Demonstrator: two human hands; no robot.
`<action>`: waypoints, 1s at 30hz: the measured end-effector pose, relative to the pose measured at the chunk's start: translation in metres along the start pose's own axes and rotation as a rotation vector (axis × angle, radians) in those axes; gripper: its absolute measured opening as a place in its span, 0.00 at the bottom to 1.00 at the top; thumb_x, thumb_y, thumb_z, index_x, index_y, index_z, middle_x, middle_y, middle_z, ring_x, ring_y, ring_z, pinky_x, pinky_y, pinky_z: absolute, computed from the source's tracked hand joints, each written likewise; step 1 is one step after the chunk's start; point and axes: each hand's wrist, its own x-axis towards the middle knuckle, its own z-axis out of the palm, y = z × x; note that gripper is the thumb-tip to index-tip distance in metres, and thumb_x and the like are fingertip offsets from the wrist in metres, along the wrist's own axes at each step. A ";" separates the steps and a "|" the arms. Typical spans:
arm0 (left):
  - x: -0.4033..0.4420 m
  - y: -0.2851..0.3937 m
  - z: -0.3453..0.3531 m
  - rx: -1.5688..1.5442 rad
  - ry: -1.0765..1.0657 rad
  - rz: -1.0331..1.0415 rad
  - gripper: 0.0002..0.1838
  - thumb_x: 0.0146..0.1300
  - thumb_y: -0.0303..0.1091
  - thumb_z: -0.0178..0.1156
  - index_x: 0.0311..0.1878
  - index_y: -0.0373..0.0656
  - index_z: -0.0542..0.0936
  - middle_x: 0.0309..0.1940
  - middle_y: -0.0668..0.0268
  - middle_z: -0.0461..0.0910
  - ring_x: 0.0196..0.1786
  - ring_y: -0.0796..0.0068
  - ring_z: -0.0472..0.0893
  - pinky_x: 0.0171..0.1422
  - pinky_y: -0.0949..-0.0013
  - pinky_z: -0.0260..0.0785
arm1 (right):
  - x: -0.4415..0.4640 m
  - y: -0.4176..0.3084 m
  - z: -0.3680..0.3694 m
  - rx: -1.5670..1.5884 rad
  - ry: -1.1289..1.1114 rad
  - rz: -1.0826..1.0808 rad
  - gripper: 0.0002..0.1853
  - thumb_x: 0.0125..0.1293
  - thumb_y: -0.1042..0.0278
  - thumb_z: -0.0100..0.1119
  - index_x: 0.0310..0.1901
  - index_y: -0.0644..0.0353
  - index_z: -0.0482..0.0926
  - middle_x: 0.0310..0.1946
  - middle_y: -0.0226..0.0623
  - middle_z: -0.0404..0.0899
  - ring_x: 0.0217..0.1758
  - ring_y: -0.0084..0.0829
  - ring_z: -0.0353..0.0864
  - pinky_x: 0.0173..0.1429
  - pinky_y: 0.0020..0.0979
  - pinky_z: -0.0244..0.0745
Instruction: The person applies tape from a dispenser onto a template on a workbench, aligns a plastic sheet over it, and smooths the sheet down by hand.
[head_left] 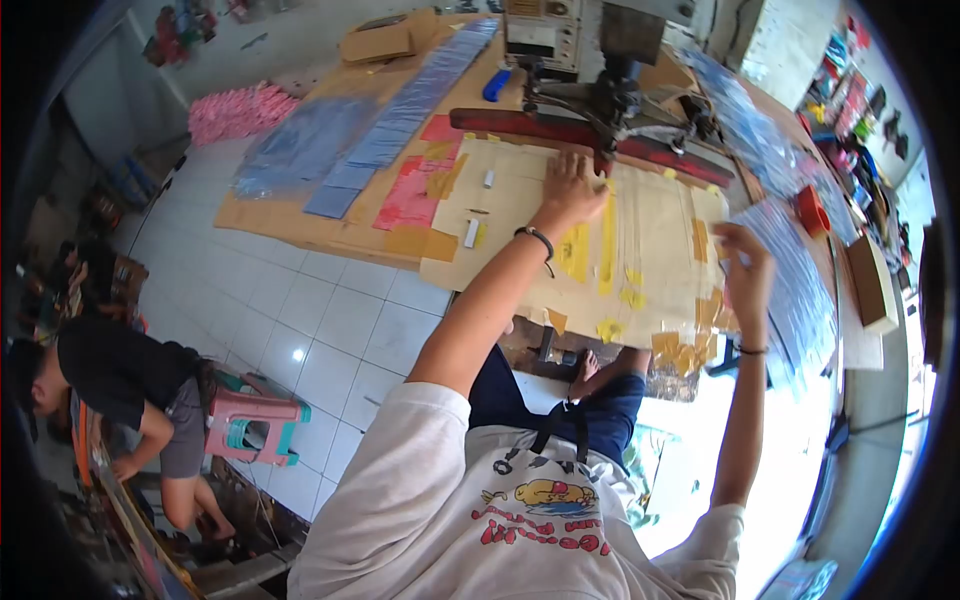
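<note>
My left hand [574,190] lies palm down with its fingers stretched out on a cream-coloured board [510,260], just in front of the long dark red bar [540,124] of a press machine [618,75]. Yellow tape strips [607,240] and two small white blocks [470,233] sit on the board. My right hand [750,275] is raised at the board's right edge, fingers bent and apart, with nothing visible in it. Close to it are clear bluish plastic sheets [785,290].
Folded plastic strips [400,120] and a cardboard box [385,38] lie on the table's left part. A red tape roll [812,211] is at the right. Pink bundles [240,110] are stacked at the back left. Another person [125,380] bends beside a pink stool [255,425].
</note>
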 end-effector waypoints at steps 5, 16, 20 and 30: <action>-0.003 -0.009 0.004 -0.019 0.028 -0.004 0.50 0.73 0.66 0.46 0.83 0.34 0.53 0.86 0.52 0.50 0.88 0.55 0.46 0.90 0.51 0.34 | 0.009 -0.040 0.071 -0.014 -0.373 -0.073 0.16 0.74 0.68 0.59 0.59 0.64 0.82 0.62 0.50 0.81 0.64 0.53 0.81 0.68 0.44 0.75; 0.011 -0.013 -0.006 0.046 0.035 0.050 0.46 0.73 0.62 0.45 0.80 0.33 0.61 0.82 0.47 0.59 0.85 0.50 0.55 0.88 0.48 0.41 | 0.053 0.020 0.190 -0.200 -0.435 -0.112 0.28 0.79 0.60 0.43 0.74 0.69 0.66 0.77 0.62 0.63 0.84 0.54 0.56 0.86 0.51 0.51; 0.022 -0.019 0.005 0.059 0.075 0.047 0.40 0.75 0.57 0.43 0.78 0.34 0.65 0.79 0.46 0.64 0.83 0.49 0.58 0.87 0.47 0.43 | 0.072 0.036 0.217 -0.363 -0.482 -0.120 0.30 0.76 0.63 0.42 0.76 0.68 0.64 0.78 0.58 0.61 0.85 0.53 0.54 0.86 0.52 0.50; 0.017 -0.011 0.013 0.126 0.171 -0.071 0.38 0.76 0.53 0.40 0.76 0.31 0.69 0.81 0.48 0.61 0.84 0.49 0.57 0.87 0.48 0.43 | 0.072 0.031 0.215 -0.411 -0.429 -0.107 0.30 0.77 0.59 0.40 0.76 0.63 0.67 0.77 0.53 0.66 0.84 0.47 0.58 0.86 0.48 0.52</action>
